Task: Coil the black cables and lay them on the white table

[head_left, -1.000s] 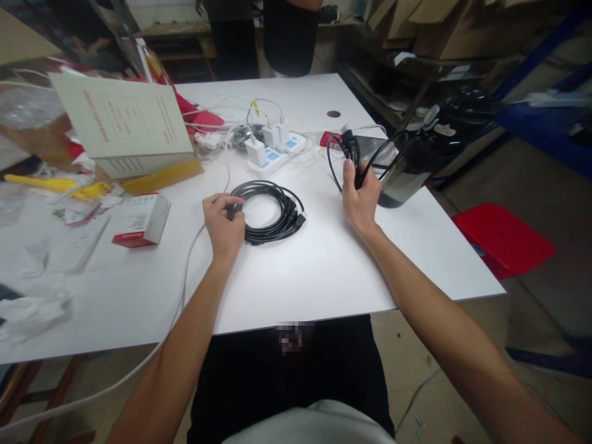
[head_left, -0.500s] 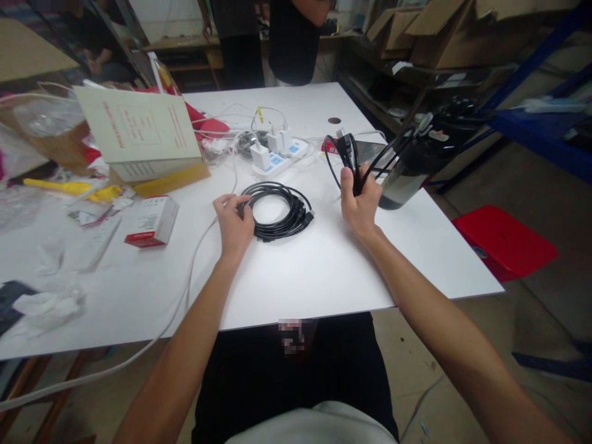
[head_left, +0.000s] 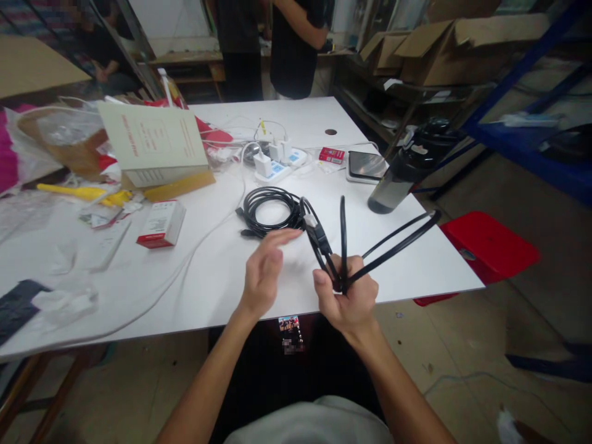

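Note:
My right hand (head_left: 350,300) is closed around a folded bunch of black cable (head_left: 343,243), held just above the near edge of the white table (head_left: 287,271). Its loops stick up and out to the right. My left hand (head_left: 264,274) hovers just to the left of that bunch with fingers stretched out, holding nothing. A coiled black cable (head_left: 269,211) lies flat on the table behind both hands.
A white power strip with chargers (head_left: 276,165), a red and white box (head_left: 161,224), a cream booklet (head_left: 155,140) and a long white cord (head_left: 194,259) lie on the table. A dark bottle (head_left: 401,176) stands at the right edge. Two people stand beyond the far edge. A red stool (head_left: 488,253) is at right.
My right hand pulled the cable bunch from the far right of the table towards me. My left hand let go of the coil and moved near the bunch.

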The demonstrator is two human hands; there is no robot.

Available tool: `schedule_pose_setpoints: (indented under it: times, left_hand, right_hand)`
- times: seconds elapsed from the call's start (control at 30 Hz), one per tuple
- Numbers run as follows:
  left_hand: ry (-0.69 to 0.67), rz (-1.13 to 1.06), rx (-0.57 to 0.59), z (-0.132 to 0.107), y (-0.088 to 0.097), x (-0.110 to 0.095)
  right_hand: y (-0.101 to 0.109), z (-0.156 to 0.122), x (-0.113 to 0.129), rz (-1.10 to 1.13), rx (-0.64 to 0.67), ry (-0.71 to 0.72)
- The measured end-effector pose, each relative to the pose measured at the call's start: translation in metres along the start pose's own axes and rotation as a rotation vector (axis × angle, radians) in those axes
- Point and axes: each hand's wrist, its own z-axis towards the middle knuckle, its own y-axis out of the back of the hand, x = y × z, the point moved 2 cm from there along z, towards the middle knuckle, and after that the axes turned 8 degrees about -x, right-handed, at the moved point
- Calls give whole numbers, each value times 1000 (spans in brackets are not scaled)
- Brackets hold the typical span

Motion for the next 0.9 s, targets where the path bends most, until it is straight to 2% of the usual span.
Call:
schedule_pose_setpoints:
  times: [0.07,0.13,0.2,0.27,0.33,0.43,0.6,0.77,0.9]
  left_hand:
    - [180,-115,32,-32,-6,-17]
    - [356,-199,-31,-56,-8,-26]
    - [472,-285,-124,-70,-5,-31]
    - [520,-343,-173,-76,1,-33]
    - [552,-346,-175,-79,6,-35]
    - [579,-302,-181,-80,13,-40]
    - [552,-304,-274,-76,33,-45]
    - [539,-277,-435,-69,74,-43]
    - [519,-304,-600,-64,107,-42]
  right_hand:
    - [2,-10,9,62,100,1]
    - [2,-17,15,105,233,7]
    - [2,-23,19,130,347,21]
    - [4,-28,21,156,409,36]
    - [7,-33,24,211,436,47]
    - [15,-37,25,291,454,-5]
    - [46,-31,8,273,287,-208]
    - [94,-16,-29,187,42,-388]
    - [130,-10,-56,145,-177,-432]
